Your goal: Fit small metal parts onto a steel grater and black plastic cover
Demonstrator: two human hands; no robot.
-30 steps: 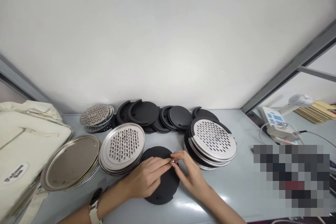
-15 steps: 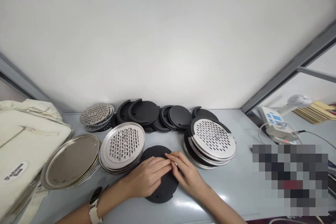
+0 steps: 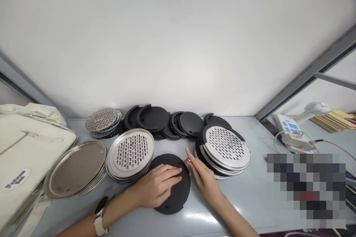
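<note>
My left hand point(image 3: 155, 186) lies over a round black disc point(image 3: 178, 196) on the table, its fingers stretched out across the surface. Part of the disc is hidden under that hand. Just beyond the disc's right edge is my right hand point(image 3: 202, 177), its fingers extended, with a small shiny spot at one finger that looks like a ring. Behind the right hand stands a stack of round metal grater plates point(image 3: 228, 146), the top one edged by a black rim. Left of the disc is another stack of grater plates point(image 3: 130, 152) with raised holes.
Several black discs point(image 3: 152, 118) lean in a row along the wall. Small perforated discs point(image 3: 101, 120) are piled at the back left. Plain metal plates point(image 3: 76, 170) are stacked beside a cream bag point(image 3: 30, 148). A handheld scanner point(image 3: 317, 108) with a cable stands right.
My right hand has moved off the disc to the right, parting from my left fingertips. My left hand stays on the disc, its fingers slightly more spread.
</note>
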